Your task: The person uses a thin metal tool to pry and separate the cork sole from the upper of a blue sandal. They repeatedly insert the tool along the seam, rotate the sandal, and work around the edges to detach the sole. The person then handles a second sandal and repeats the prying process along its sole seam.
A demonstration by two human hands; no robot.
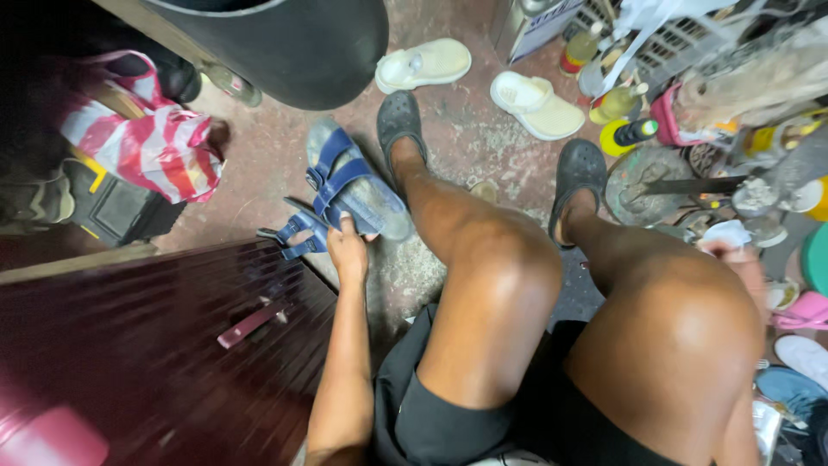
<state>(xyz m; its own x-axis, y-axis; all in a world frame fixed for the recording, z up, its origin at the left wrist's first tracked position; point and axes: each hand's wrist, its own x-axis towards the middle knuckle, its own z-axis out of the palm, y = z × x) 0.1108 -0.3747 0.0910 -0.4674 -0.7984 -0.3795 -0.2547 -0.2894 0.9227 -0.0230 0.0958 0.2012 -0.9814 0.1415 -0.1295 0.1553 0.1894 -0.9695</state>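
My left hand (348, 250) grips the heel end of a blue strapped sandal (354, 183) with a pale grey sole, held tilted above the floor beside my left knee. Loose blue straps (291, 235) hang from it next to the dark wooden panel. My right hand (743, 261) is mostly hidden behind my right knee, near a white cloth-like item (726, 233); whether it holds anything does not show. I sit in black shorts with dark grey clogs (398, 121) on both feet.
A pair of cream slip-on shoes (535, 103) lies on the concrete floor ahead. A big black drum (293, 43) stands at the top. A red-and-white striped bag (151, 142) sits left. Bottles, tins and tools (681, 164) crowd the right side, with more shoes (802, 354) at lower right.
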